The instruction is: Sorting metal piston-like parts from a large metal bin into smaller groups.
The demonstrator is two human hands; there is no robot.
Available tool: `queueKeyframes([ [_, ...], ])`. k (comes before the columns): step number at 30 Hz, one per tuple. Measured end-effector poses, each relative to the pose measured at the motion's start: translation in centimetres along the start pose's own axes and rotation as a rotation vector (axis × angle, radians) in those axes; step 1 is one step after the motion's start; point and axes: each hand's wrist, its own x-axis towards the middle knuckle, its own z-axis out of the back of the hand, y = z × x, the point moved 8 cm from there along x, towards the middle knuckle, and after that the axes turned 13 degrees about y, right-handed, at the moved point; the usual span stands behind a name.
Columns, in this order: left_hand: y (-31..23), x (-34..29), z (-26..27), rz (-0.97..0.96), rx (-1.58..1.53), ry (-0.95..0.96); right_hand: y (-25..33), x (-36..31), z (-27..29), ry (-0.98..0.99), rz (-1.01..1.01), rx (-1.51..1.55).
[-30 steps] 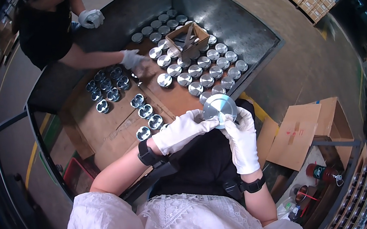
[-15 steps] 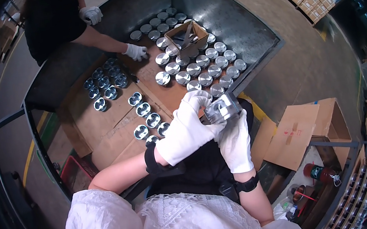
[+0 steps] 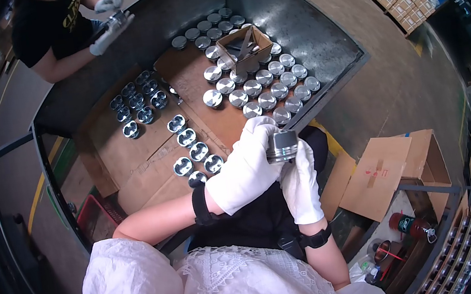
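Black cloth covers the torso of a co-worker (image 3: 60, 36), up and to the left of the small open carton (image 3: 256, 60); that person's white-gloved hands (image 3: 105, 40) meet around a shiny metal part (image 3: 118, 21). Well below and left of the carton sits a red plastic crate (image 3: 96, 215). Between crate and carton, a brown, creased cardboard sheet (image 3: 123, 170) carries upturned pistons (image 3: 145, 116), hollow undersides gleaming, some in a close cluster left of the carton, others in a looser line below and left of it.

Below the carton, the held piston (image 3: 284, 138) lies between the person's own hands, the left along its left side, the right against its lower right. It is a short grey metal cylinder, smooth-walled, with fine grooves ringing its lower part. The left hand (image 3: 244, 167), in a soft white glove, is curled close around it; the right hand (image 3: 301, 189), gloved alike, is drawn narrow, fingertips on the metal.

Around the carton, other pistons (image 3: 252, 88) show flat, round crowns with wedge-shaped glints. Right of the carton rises the dark, scuffed metal wall (image 3: 315, 28); well down to its right stands a larger cardboard box (image 3: 374, 175), flaps spread.
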Motion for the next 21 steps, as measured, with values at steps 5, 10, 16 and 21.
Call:
queueKeyframes([
  [5, 0.9, -0.2, 0.8, 0.010, -0.036, -0.047, 0.4, 0.4, 0.6, 0.034, 0.053, -0.030],
  [10, 0.3, -0.1, 1.3, -0.029, -0.090, -0.032, -1.8, 0.5, -1.7, 0.119, -0.179, 0.424],
  [16, 0.5, 0.0, 1.5, -0.039, -0.097, -0.034, -0.2, 0.7, -1.7, 0.150, -0.039, 0.261],
  [21, 1.8, -0.4, 0.7, -0.022, -0.007, -0.016, 2.6, 0.5, 0.4, -0.092, 0.348, -0.454],
])
